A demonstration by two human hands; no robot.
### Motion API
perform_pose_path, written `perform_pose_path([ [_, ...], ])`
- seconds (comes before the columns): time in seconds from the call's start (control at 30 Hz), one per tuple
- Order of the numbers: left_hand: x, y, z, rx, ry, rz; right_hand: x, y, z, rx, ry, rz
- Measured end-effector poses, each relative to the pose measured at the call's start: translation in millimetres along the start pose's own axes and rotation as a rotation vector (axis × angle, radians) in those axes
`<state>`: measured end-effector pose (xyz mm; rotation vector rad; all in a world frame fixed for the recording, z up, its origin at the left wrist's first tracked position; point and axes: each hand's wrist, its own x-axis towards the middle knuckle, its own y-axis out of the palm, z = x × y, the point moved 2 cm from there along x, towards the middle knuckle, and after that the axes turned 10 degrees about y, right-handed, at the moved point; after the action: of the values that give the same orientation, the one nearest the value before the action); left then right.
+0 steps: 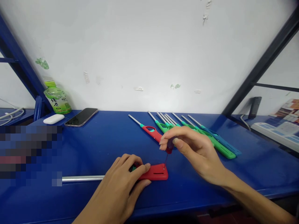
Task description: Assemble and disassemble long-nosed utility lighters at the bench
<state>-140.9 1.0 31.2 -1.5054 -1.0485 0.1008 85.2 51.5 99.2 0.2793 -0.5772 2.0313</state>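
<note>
On the blue table, a red long-necked lighter (158,173) lies flat with its metal tube pointing left. My left hand (125,183) is closed around its handle and presses it down. Above the handle's right end, my right hand (195,151) pinches a small screwdriver (169,150) with a dark red grip. The screwdriver stands nearly upright, its thin shaft reaching down to a screw spot near the handle's corner. Part of the grip is hidden by the fingers.
Behind my right hand lie another red lighter (153,133), several green ones (224,150) and a blue one (230,147). A phone (81,117), a white case (53,119) and a green bottle (58,101) are at the back left, near the wall.
</note>
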Motion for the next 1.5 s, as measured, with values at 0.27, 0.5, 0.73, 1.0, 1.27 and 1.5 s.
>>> perform_pose_path([
  [0.27, 1, 0.9, 1, 0.000, 0.001, -0.009, -2, 4, -6, 0.037, 0.002, -0.005],
  [0.5, 1, -1.6, 0, 0.001, 0.018, -0.004, -1, 8, -8, 0.040, 0.003, -0.011],
  [0.73, 0, 0.9, 1, -0.001, 0.011, -0.002, -1, 3, 3, 0.000, 0.056, 0.139],
  [1.0, 0, 1.6, 2, -0.004, 0.001, 0.004, -3, 1, 0, -0.097, 0.012, 0.085],
  [1.27, -1, 1.1, 2, 0.006, 0.000, 0.004, -2, 1, 1, -0.094, -0.014, -0.029],
  [1.5, 0, 0.8, 2, 0.019, 0.011, -0.010, 1, -3, -1, -0.084, -0.012, -0.086],
])
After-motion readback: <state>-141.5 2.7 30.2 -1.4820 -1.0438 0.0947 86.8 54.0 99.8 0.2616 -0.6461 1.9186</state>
